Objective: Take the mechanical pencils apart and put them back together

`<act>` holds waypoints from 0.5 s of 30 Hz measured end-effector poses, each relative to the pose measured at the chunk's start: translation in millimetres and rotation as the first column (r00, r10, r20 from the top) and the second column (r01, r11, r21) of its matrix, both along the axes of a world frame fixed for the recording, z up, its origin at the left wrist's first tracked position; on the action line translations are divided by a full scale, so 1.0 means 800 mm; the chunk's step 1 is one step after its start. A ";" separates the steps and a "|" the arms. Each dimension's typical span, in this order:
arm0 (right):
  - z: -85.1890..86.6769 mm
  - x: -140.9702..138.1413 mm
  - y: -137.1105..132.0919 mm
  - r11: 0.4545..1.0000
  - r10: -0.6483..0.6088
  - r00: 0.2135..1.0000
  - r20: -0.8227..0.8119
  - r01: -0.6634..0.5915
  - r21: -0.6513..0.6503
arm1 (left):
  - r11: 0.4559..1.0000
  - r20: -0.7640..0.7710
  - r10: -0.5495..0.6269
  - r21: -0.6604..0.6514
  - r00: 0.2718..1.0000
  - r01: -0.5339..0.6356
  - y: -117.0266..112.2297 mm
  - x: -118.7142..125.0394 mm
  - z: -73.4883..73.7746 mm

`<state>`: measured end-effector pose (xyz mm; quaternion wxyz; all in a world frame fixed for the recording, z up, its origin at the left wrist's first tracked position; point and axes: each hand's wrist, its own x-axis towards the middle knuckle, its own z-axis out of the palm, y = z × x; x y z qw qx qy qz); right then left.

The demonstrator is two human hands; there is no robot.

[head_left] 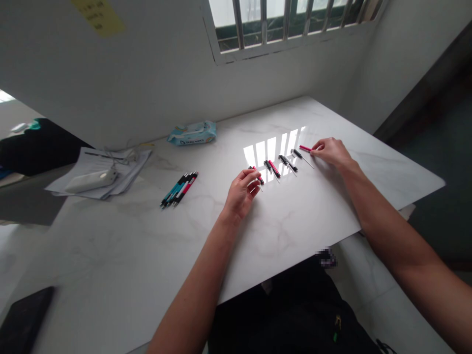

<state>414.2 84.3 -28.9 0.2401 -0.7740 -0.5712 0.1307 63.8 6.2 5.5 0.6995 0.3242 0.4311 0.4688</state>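
Note:
My right hand (331, 152) pinches the end of a red pen barrel (305, 148) just above the tabletop, at the right end of a row of taken-apart pens. Beside it lie a black pen part (297, 153) and a thin white refill (308, 162). My left hand (241, 194) is at the row's left end, fingers curled in; whatever is between the fingertips is hidden. Red and black pen parts (261, 180) show just past those fingers. Between my hands lie a red barrel (274, 169) and more black parts (288, 162) with refills.
Several whole pens (179, 190) lie bunched on the white marbled table (206, 246), left of my left hand. Behind them is a blue wipes pack (192, 133). Papers (99, 172) bear a white device (92, 180) and cable. A dark phone (27, 314) is at near left.

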 end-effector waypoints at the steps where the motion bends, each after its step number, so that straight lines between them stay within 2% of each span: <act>1: 0.000 0.000 0.000 1.000 -0.007 1.000 0.001 0.007 -0.003 | 1.000 0.005 0.001 -0.003 1.000 -0.001 0.000 0.000 0.000; 4: -0.002 -0.002 0.000 1.000 -0.013 1.000 0.007 0.013 0.014 | 1.000 0.027 0.007 -0.007 1.000 -0.006 0.000 0.000 -0.001; 9: -0.008 -0.008 0.003 0.992 0.069 0.996 0.049 -0.074 0.103 | 1.000 0.020 -0.009 0.018 1.000 0.009 0.000 0.002 -0.002; 15: -0.009 -0.003 0.002 0.992 0.115 0.993 0.020 -0.116 0.041 | 0.999 -0.037 0.021 0.048 0.999 -0.019 -0.003 0.003 0.001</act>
